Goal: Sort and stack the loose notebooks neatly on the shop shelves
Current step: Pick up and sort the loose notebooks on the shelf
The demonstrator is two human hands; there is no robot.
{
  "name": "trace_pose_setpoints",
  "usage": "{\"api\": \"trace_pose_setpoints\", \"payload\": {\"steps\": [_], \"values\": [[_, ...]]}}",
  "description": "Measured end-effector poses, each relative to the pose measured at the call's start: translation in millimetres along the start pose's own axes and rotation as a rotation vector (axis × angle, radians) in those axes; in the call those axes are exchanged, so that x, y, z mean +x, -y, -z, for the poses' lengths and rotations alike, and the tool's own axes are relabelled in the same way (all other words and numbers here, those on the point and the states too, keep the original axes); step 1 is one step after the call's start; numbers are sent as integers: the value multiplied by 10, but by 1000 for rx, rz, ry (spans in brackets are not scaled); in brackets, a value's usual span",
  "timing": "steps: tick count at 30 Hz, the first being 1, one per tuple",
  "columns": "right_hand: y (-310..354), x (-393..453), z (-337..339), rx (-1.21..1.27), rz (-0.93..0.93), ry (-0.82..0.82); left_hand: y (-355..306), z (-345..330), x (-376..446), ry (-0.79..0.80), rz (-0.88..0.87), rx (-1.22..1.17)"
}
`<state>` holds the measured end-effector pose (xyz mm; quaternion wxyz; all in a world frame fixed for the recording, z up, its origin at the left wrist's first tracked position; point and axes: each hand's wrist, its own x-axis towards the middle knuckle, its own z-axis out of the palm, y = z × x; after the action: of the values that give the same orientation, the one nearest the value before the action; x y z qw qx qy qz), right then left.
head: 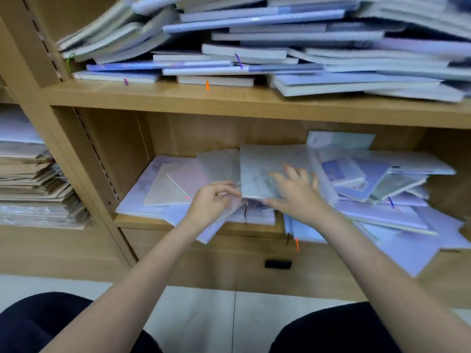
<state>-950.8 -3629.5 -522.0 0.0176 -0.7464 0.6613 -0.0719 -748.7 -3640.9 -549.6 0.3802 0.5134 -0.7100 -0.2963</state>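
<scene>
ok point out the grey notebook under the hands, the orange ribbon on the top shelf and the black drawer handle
grey notebook (257, 171), head view, bare cover above the hands
orange ribbon (207, 85), head view, its hanging end
black drawer handle (278, 264), head view, its middle

**Pale purples and blues on tan wood**

The shelves (229, 98) are light tan wood grain. The notebooks on the upper shelf (254, 42) show lavender, blue and white covers with grey-white page edges; ribbon markers hang out in orange (207, 85), purple (238, 61) and green (68, 62). On the lower shelf lie a pale pink notebook (188, 177), a beige notebook (160, 189), a mottled grey-white notebook (260, 169) and lilac notebooks (382, 215). The drawer handle (278, 264) is black. The side stack (33, 179) is brownish and white. The floor (198, 314) is whitish tile; the trousers (38, 324) are dark navy.
</scene>
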Motion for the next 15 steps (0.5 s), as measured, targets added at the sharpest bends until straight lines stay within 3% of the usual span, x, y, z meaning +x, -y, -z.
{"api": "trace_pose_setpoints", "payload": {"steps": [3,6,10,13,15], "values": [[342,102,-214,-137,211,-40,233,214,9,-162,120,57],[240,202,-316,-66,221,-91,448,319,46,-154,239,126],[15,271,-285,90,221,-60,496,242,223,-149,365,49],[-90,336,-213,122,211,54,318,32,463,-67,526,-255],[-104,338,-186,102,222,133,150,-94,630,-100,634,-507]]}}
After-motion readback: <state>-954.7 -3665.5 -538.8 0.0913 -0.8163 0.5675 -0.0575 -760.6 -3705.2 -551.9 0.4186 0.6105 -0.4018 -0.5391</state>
